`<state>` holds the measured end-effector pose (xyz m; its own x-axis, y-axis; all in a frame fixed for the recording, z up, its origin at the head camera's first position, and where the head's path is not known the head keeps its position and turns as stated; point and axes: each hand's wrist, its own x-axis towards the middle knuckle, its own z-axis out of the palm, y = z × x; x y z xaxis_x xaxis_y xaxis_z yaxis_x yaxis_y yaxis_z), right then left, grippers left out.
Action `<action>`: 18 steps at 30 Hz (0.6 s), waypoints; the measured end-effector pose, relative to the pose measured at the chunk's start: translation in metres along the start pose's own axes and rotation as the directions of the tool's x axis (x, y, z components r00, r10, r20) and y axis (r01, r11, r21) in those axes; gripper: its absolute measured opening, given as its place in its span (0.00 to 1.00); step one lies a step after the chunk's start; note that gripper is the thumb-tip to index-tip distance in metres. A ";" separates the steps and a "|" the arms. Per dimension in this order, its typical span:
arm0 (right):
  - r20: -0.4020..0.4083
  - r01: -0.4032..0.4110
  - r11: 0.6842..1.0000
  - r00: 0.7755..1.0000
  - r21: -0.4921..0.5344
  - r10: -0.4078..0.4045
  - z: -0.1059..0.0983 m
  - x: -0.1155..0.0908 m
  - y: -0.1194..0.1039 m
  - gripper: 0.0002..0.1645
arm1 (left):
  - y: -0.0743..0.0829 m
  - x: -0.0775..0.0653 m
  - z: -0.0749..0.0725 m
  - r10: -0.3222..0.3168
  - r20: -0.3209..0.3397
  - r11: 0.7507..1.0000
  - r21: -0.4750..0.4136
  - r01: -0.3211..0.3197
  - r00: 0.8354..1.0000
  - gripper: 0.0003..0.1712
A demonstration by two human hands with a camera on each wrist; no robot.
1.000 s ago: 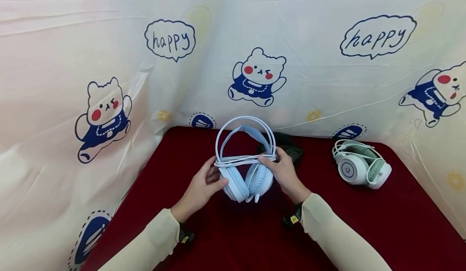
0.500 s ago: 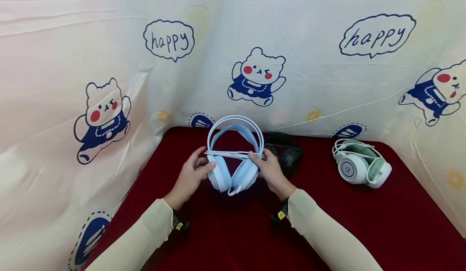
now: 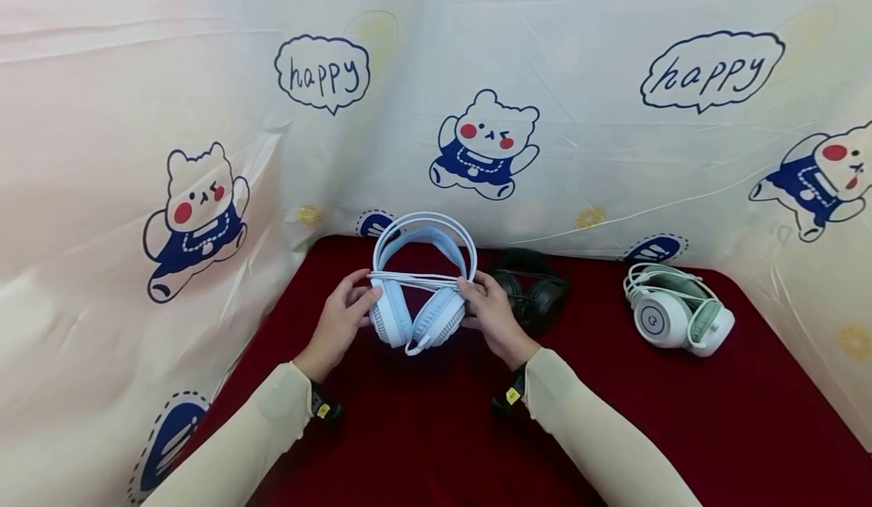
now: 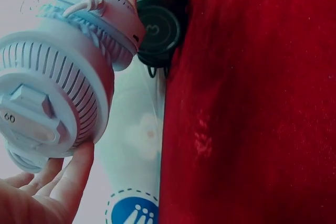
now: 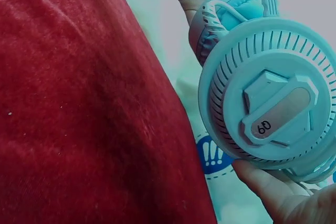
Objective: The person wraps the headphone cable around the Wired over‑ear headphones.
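Note:
A pair of light blue headphones (image 3: 446, 314) is held upright between both hands, headband up and ear cups hanging down. Its thin cable (image 3: 415, 280) is wound across the frame below the headband. My left hand (image 3: 335, 325) grips the left side, with the thumb on the near face. On the opposite side my right hand (image 3: 497, 318) holds the frame where the cable crosses, thumb in front. In the left wrist view, the ribbed outer face of an ear cup (image 4: 50, 87) shows close up. The right wrist view shows the other ear cup (image 5: 273, 103), marked G9.
Black headphones (image 3: 543, 299) lie on the red cloth-covered table (image 3: 422, 431) just behind and right of my right hand. White and green headphones (image 3: 664, 318) lie farther right, cable wound round them. A white printed curtain (image 3: 579, 151) surrounds the table's back and sides.
Both hands have carried the light blue headphones to the left and slightly upward in the head view. The black headphones, partly covered before, now show more fully. The white and green pair stays put.

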<state>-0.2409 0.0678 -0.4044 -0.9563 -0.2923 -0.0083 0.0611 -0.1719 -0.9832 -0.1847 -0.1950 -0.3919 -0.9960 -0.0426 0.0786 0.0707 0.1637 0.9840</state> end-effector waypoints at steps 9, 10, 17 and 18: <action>-0.009 -0.015 0.999 1.000 0.048 0.015 0.012 0.016 0.004 0.37 | -0.004 0.014 -0.010 -0.037 -0.047 0.999 -0.007 0.037 0.998 0.38; -0.013 -0.020 0.999 1.000 0.047 0.021 0.014 0.018 0.005 0.37 | -0.005 0.016 -0.011 -0.045 -0.052 0.999 -0.008 0.045 0.998 0.39; 0.003 -0.057 0.998 0.998 0.034 0.057 0.023 0.032 0.010 0.36 | -0.011 0.031 -0.023 -0.087 -0.095 0.996 0.019 0.089 0.992 0.41; 0.008 -0.059 0.998 0.998 0.031 0.058 0.023 0.035 0.011 0.36 | -0.012 0.033 -0.025 -0.090 -0.099 0.995 0.022 0.093 0.991 0.41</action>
<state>-0.2666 0.0339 -0.4110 -0.9488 -0.3093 -0.0642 0.1259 -0.1839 -0.9749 -0.2170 -0.2226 -0.3975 -0.9880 -0.1544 0.0051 -0.0231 0.1802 0.9834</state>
